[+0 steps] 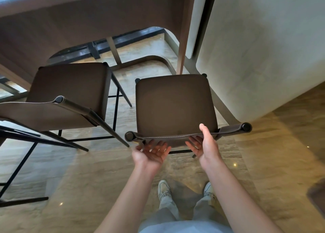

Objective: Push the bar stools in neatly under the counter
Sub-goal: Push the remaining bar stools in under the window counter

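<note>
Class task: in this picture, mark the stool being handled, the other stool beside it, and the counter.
right stool (174, 106), head view, middle of its brown seat pad.
left stool (70, 85), head view, middle of its seat pad.
counter (98, 20), head view, on its brown wooden front panel.

A polished stone-look floor (98, 169) in beige and tan veining fills the lower view, with small bright reflections of lights on it. At the right stands a pale, plaster-like wall block (263, 48) with a rounded lower edge. A dark glazed strip with black framing (112, 44) runs along the floor farther back. At the bottom, grey trousers (168, 206) end in light sneakers (163, 188).
</note>
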Demonstrator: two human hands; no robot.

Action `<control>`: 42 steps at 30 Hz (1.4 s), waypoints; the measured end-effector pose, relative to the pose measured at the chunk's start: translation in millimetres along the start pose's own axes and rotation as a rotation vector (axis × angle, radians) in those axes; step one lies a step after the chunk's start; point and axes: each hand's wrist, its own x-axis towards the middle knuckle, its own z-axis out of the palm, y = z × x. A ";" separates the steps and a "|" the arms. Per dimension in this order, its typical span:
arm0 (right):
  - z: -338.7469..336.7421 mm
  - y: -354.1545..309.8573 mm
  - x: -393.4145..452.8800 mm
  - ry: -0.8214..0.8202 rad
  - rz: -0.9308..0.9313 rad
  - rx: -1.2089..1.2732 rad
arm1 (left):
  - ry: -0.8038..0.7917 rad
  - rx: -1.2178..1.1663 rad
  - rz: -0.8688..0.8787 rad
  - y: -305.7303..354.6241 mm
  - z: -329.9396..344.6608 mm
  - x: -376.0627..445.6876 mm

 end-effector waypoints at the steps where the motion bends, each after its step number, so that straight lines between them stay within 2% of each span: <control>1: -8.0 -6.4 0.2 0.015 -0.024 0.010 | -0.004 0.011 0.010 -11.2 5.4 -3.1; 5: -40.9 -37.2 2.6 0.056 -0.079 0.028 | -0.052 0.110 0.013 -54.4 33.7 -17.0; 8: -61.6 -63.2 2.2 -0.005 -0.040 0.070 | -0.066 0.114 0.007 -78.7 51.2 -23.0; 12: -87.6 -96.2 4.7 -0.078 0.005 0.066 | -0.044 0.097 0.092 -107.8 66.7 -22.4; 18: -114.2 -129.4 29.0 -0.214 0.183 -0.190 | -0.034 0.188 0.249 -140.5 78.8 -18.6; 23: -120.3 -141.1 46.5 -0.217 0.246 -0.386 | -0.076 0.266 0.307 -141.0 84.1 -26.7; 31: -106.8 -139.1 72.5 -0.207 0.359 -0.480 | 0.059 0.380 0.242 -123.1 106.2 -29.4; 37: -101.9 -142.9 94.4 -0.201 0.401 -0.555 | 0.045 0.333 0.246 -119.3 112.8 -18.0; 42: -86.6 -166.4 107.9 -0.163 0.374 -0.468 | -0.014 0.256 0.289 -121.5 130.2 -13.9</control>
